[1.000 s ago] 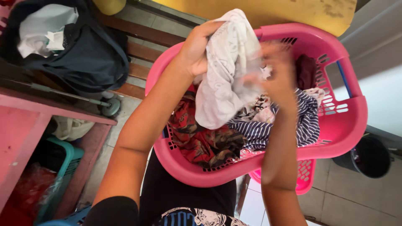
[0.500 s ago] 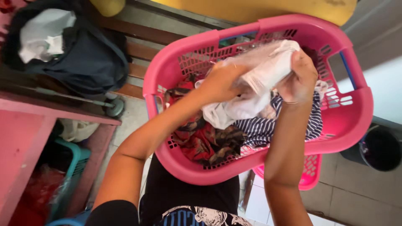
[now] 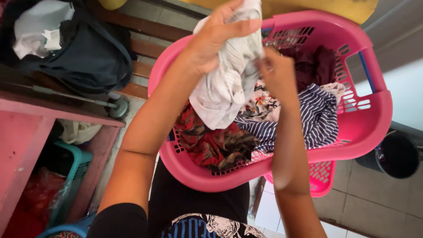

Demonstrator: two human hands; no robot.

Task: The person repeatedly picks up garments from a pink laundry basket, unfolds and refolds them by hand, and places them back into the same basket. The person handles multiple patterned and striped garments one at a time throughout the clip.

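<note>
At the upper left of the frame a dark fabric bag (image 3: 83,53) lies on a wooden bench. Toward centre, the left hand (image 3: 216,39) is closed around a bunched white cotton garment (image 3: 224,88), held above the pink plastic laundry basket (image 3: 374,119); the right hand (image 3: 275,72) pinches its edge. Soft, light and floppy, it seems best gripped by a gathered fold. Striped cloth (image 3: 308,119) lies beneath; a black bucket (image 3: 396,154) stands at right.

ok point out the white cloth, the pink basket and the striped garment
white cloth (image 3: 222,94), head view, on its hanging lower folds
pink basket (image 3: 374,119), head view, on its right rim
striped garment (image 3: 315,117), head view, on its middle
</note>
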